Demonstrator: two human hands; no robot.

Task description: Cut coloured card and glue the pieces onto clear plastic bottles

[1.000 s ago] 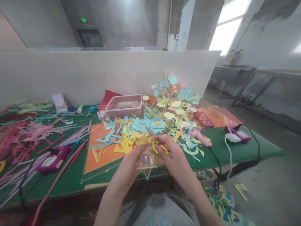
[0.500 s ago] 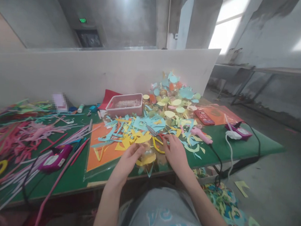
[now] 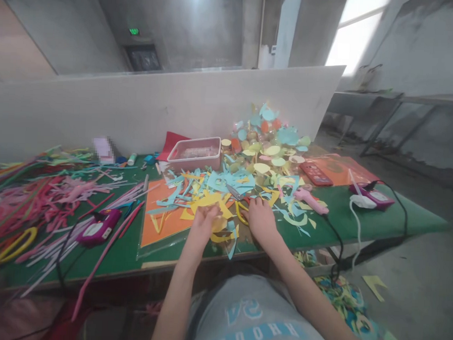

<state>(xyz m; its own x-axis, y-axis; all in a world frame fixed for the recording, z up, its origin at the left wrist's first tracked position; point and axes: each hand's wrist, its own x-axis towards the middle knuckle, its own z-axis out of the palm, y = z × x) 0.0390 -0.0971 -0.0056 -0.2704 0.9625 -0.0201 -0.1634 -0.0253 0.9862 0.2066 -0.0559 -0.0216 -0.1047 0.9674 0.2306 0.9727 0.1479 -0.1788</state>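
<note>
My left hand is at the front of the table, its thumb and fingers pinched on a thin yellowish paper piece. Yellow and blue paper offcuts lie just beneath it. My right hand is curled down over the handle of the scissors, which have yellow and red grips; its fingers partly hide the handle. The blades point away to the left over blue and yellow scraps. An orange sheet in a clear sleeve lies left of my hands.
Behind stands a pink basket beside a heap of clear balls with paper discs. To the right are a pink glue gun, a red phone and a purple power box. Pipe cleaners cover the left.
The view has turned slightly left, so everything sits further right. My left hand has lifted a little from the front scraps. My right hand stays at the scissors, its fingers more curled.
</note>
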